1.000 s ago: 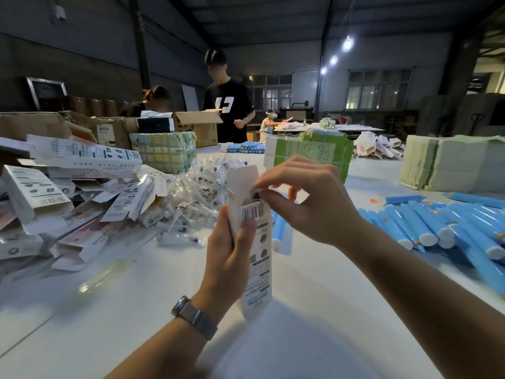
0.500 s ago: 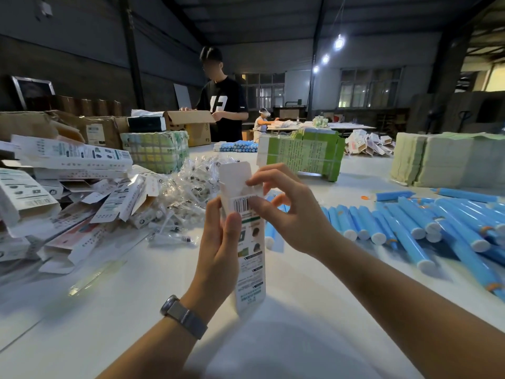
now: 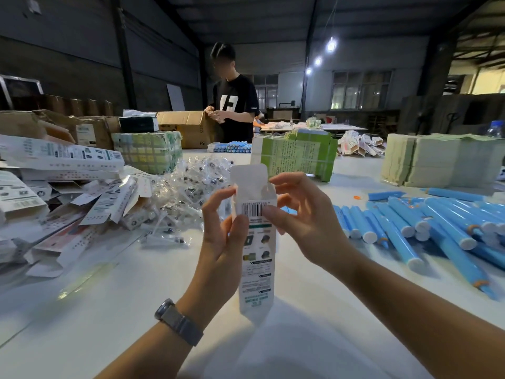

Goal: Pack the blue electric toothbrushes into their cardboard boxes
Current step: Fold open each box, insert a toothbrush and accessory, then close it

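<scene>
Toothbrush box (image 3: 255, 250) upright, flap open, pinched between left hand (image 3: 222, 236) and right hand (image 3: 306, 214); blue toothbrushes (image 3: 426, 231) right of box.

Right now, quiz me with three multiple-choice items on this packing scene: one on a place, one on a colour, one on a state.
1. Where do the loose toothbrushes lie on the white table?
A. To the person's right
B. To the person's left
C. Inside the brown carton

2. What colour are the toothbrush bodies?
A. Green
B. Blue
C. Red

3. What state is the top of the cardboard box in?
A. Taped shut
C. Crushed flat
B. Open, with its flap standing up

Answers:
1. A, since the pile lies right of the right hand, while flat and folded boxes fill the left side.
2. B, as each tube is blue with a white end.
3. B, since the left hand and the right hand hold the upright box and the top flap stands above its open mouth.
</scene>
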